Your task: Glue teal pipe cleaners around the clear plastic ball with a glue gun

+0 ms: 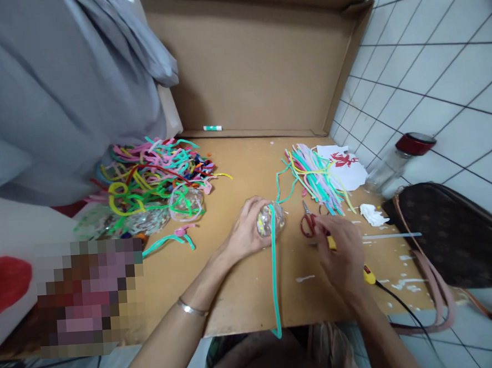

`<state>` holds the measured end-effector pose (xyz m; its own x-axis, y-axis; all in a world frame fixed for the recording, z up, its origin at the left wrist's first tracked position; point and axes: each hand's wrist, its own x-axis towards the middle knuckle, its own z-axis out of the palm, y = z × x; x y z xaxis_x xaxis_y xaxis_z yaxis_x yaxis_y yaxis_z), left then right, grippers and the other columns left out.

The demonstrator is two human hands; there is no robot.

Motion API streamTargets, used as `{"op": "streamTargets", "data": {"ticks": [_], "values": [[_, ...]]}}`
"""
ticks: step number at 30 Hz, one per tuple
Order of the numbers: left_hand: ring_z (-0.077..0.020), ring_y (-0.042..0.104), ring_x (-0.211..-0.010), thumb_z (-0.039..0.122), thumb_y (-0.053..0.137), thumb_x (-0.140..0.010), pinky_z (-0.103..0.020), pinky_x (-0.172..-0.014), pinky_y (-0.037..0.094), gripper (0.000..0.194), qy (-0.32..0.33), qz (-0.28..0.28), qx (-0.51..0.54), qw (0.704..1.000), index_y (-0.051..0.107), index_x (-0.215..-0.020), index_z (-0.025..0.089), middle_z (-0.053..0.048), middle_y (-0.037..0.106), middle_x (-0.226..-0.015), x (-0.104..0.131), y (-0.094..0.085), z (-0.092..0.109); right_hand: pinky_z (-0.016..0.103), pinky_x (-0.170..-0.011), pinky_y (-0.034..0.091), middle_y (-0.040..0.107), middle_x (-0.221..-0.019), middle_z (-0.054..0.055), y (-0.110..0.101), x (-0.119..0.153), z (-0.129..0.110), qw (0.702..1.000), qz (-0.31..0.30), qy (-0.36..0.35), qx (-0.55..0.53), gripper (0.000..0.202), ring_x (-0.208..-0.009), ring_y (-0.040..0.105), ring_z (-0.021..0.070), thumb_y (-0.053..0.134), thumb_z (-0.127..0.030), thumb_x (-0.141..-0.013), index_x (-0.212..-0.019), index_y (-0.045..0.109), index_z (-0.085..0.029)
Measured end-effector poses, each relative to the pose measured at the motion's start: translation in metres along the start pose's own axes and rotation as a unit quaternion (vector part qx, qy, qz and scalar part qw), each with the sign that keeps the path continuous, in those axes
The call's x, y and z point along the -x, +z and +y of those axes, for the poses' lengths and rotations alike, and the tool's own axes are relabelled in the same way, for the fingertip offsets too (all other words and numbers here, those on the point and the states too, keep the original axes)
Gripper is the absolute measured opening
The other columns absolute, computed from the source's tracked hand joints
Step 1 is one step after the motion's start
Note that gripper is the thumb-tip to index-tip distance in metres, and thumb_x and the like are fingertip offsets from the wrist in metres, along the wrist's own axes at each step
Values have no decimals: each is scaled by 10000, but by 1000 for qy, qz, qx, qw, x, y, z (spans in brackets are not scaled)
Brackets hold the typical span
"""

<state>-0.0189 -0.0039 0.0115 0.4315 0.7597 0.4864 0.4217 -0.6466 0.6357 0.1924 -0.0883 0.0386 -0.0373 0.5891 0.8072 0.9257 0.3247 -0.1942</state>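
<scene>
Transparent ball (265, 221) over the surface (240, 301): held in left hand (246, 228) with closely curled grip, best steadied against slippage of teal pipe cleaner (274, 265), with right hand (342, 250) over yellow glue gun (331, 242), opening and hold unclear.

Clasps a clear, rounded object (265, 221) in the left hand (246, 228), with a turquoise fuzzy stem (275, 276) running across it and down past the near table (236, 295) edge. Covers part of a yellow corded tool (369, 275) with the right hand (344, 250), grip too blurred to tell, close to red-handled scissors (308, 224). Shows, left of the left hand, a tangle of multicolored stems (153, 173); beyond the right hand, a pastel bundle (316, 174); and to the right hand's right, a brown handbag (461, 237) below a red-lidded bottle (398, 161).
</scene>
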Motion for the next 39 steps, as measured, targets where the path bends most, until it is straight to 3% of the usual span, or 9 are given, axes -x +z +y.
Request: {"op": "streamTargets", "data": {"ticks": [7,10,13,17,20,22,25,30,39], "values": [[-283,483,-1192,361,778,-622,-463,-1053,410,716,-8,15,-11,1000,453,-1237,191,-98,501,-1221,-4,-10,0,358,-792,451,667,-962,112,-53,58,38,974,-100,148,137,269,-897,588,232,479,-363,-912,-1048,590,-159],[-282,515,-1156,401,802,-576,-465,-1023,431,759,-58,52,22,997,458,-1226,213,-86,509,-1212,-5,-10,0,379,-805,446,657,-991,129,-59,67,41,955,-175,176,160,347,-915,574,248,455,-426,-919,-1076,592,-150],[-276,540,-1127,432,805,-566,-464,-1004,447,807,-86,60,89,991,428,-1245,211,-99,512,-1227,-3,-6,0,414,-832,442,657,-1019,145,-58,61,34,953,-185,181,156,364,-938,575,267,470,-442,-908,-1067,612,-148],[-286,516,-1160,401,796,-603,-473,-1027,429,780,-41,54,61,996,422,-1259,200,-93,509,-1231,-1,-2,0,394,-858,470,675,-983,115,-51,41,13,972,-122,200,-22,287,-937,609,237,514,-411,-885,-974,646,-172],[-291,469,-1220,364,777,-639,-486,-1064,393,715,15,43,-6,999,440,-1247,199,-112,488,-1260,-1,-2,4,312,-751,514,705,-887,56,-38,25,-14,928,-118,285,-209,230,-830,651,182,520,-382,-881,-909,654,-197],[-293,457,-1237,355,762,-656,-481,-1058,401,713,35,48,-36,998,427,-1266,197,-130,458,-1280,0,-2,8,306,-750,523,712,-905,52,-23,14,-33,906,-113,314,-260,245,-826,656,177,545,-401,-857,-925,658,-195],[-301,432,-1265,354,709,-717,-471,-1041,416,673,59,57,-81,993,407,-1301,210,-144,426,-1318,3,2,12,315,-747,535,712,-861,52,2,-1,-56,895,-85,334,-282,280,-778,656,173,610,-408,-793,-957,651,-185],[-291,435,-1256,293,627,-778,-458,-1037,420,575,70,70,-128,987,419,-1307,207,-149,402,-1347,6,4,13,305,-671,520,698,-773,29,31,-17,-67,904,-124,325,-247,218,-679,635,162,643,-320,-723,-900,666,-194],[-274,432,-1268,272,683,-723,-437,-1052,417,653,60,49,-81,994,414,-1315,218,-133,410,-1340,3,0,16,281,-669,493,703,-789,29,31,-23,-57,933,-88,254,-240,196,-680,614,147,526,-244,-787,-837,707,-188]]}}
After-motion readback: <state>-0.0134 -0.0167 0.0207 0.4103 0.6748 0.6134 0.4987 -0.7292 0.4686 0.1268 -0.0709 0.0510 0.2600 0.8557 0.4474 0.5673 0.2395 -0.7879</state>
